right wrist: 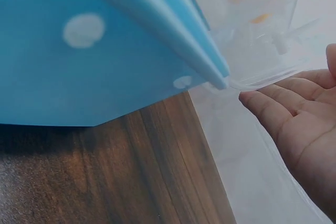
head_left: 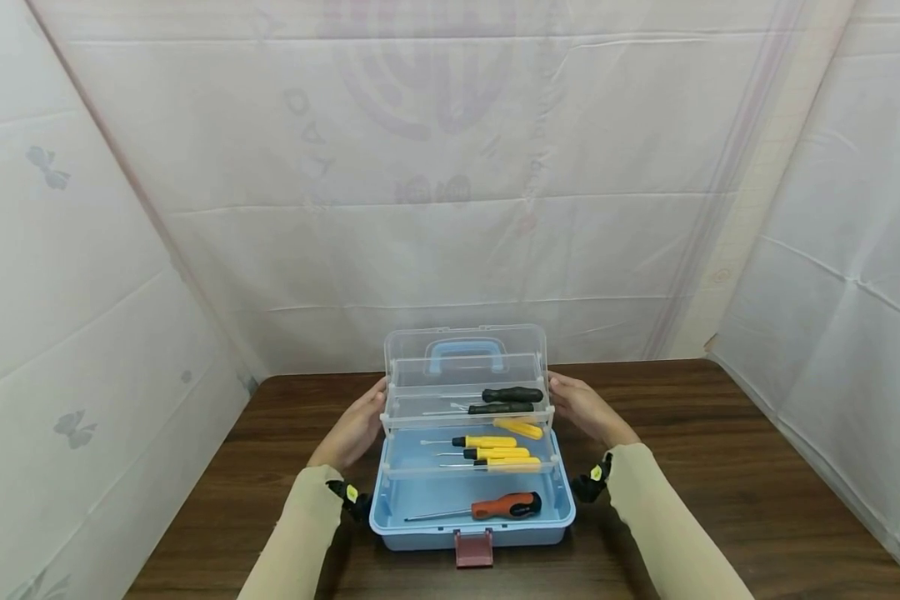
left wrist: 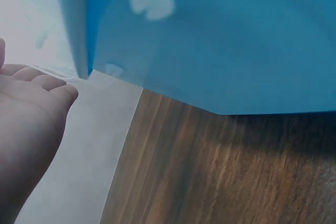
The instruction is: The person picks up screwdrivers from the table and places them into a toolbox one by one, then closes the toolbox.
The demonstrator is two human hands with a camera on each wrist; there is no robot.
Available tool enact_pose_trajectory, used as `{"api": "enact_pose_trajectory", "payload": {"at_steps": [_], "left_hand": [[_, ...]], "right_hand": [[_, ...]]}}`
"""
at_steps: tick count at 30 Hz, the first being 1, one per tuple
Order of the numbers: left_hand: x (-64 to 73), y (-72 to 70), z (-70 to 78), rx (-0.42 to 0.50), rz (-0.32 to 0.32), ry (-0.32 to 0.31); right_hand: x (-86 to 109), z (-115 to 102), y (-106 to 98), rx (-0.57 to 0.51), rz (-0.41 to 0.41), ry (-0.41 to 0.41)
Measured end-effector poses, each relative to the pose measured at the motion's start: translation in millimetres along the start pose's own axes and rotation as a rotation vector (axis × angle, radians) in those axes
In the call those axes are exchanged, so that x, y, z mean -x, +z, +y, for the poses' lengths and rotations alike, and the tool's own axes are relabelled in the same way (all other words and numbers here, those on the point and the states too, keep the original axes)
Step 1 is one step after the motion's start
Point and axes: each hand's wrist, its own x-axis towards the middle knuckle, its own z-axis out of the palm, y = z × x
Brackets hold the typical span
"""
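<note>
A light blue toolbox [head_left: 420,540] stands unfolded on the table, its clear lid [head_left: 408,343] raised at the back. My left hand [head_left: 356,425] is at the lid's left side, its fingertips right at the clear edge. On the opposite side my right hand [head_left: 588,410] mirrors it, fingers extended along the lid's edge. Both palms show in the wrist views. Two dark-handled screwdrivers [head_left: 512,395] lie in the upper clear tray [head_left: 412,408]. Several yellow-handled screwdrivers [head_left: 495,442] are in the tier below. An orange and black screwdriver [head_left: 502,506] lies in the blue base.
The brown wooden table [head_left: 667,467] extends on both sides of the box. A dark red latch [head_left: 473,550] hangs down at the box's front. White sheeting [head_left: 450,250] hangs behind the table and along both sides.
</note>
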Motion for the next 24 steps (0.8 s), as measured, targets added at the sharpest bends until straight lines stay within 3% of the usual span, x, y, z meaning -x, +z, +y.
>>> {"api": "enact_pose_trajectory", "payload": {"at_steps": [10,17,24], "left_hand": [[5.4,-3.5,5.2,-0.027,-0.053,0.008],[8.8,-4.5,6.4,-0.053,-0.099,0.05],[11.8,-3.3,9.6,-0.066,-0.104,0.06]], "right_hand": [[4.9,-6,-2,-0.046,-0.048,-0.067],[8.6,-7,-3,-0.067,-0.049,-0.061],[10.3,-7,-5,-0.076,-0.04,-0.07]]}}
